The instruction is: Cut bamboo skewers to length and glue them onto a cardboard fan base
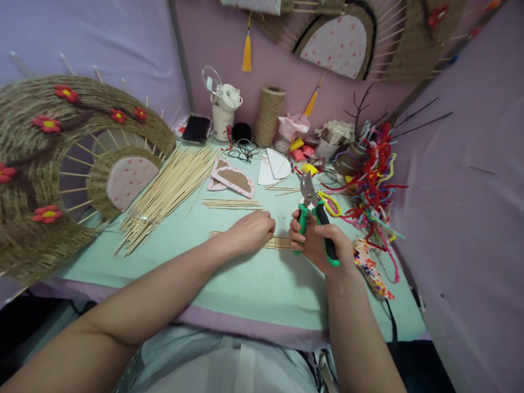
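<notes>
Pruning shears (308, 188) with green and black handles stand blades-up in my right hand (323, 240). Its fingers wrap one handle, the thumb lies by the other, and the handles are spread apart. My left hand (254, 228) is closed over a flat row of thin bamboo sticks (280, 243) on the table, whose ends show on both sides of it. Its fingertips are hidden. Just beyond lies another small row of sticks (233, 204). Behind the shears are yellow-handled scissors (331, 204).
A long bundle of bamboo sticks (167, 196) and a large twine-wrapped fan (45, 158) occupy the left. Polka-dot-edged card pieces (233, 180), a twine spool (269, 115) and a white cup (224, 117) stand or lie behind. Tangled pipe cleaners (374, 185) and a flower-patterned object (372, 270) are right.
</notes>
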The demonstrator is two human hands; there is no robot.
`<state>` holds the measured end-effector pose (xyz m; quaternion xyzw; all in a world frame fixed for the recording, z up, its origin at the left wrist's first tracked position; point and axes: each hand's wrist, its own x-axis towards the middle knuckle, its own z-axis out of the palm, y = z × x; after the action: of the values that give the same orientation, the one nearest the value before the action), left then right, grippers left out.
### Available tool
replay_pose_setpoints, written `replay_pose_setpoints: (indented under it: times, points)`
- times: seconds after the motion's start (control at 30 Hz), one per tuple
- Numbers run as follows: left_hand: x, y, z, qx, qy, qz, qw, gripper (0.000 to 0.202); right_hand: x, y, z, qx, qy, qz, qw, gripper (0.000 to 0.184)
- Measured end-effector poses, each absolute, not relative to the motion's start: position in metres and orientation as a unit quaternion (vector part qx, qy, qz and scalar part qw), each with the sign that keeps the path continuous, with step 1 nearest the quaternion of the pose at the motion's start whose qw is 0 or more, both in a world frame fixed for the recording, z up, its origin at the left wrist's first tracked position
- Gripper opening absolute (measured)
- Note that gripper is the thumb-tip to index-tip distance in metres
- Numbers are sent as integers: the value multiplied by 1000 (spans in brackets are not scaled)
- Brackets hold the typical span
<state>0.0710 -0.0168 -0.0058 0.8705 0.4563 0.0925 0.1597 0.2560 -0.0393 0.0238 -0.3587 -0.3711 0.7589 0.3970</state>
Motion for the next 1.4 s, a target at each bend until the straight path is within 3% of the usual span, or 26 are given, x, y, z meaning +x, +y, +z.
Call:
replay_pose_setpoints:
  times: [0.37,0.53,0.67,0.83,1.1,1.4]
  points:
    - [58,-12,1,858,495,92,100,20,256,-43,19,-287,-341,803,396,38]
    - [39,1,16,768,596,208,109,19,253,-46,15,-291,-376,798,370,40]
    - [34,7,20,738,579,331,104,16,251,-47,9,-327,-411,794,305,37]
    - [37,2,23,710,565,390,153,15,249,-49,9,-368,-498,745,249,31]
    - [44,2,21,691,544,369,301,16,249,-52,11,-397,-551,694,238,34]
    - [48,-2,21,700,551,346,295,17,247,-50,11,-412,-553,689,225,36]
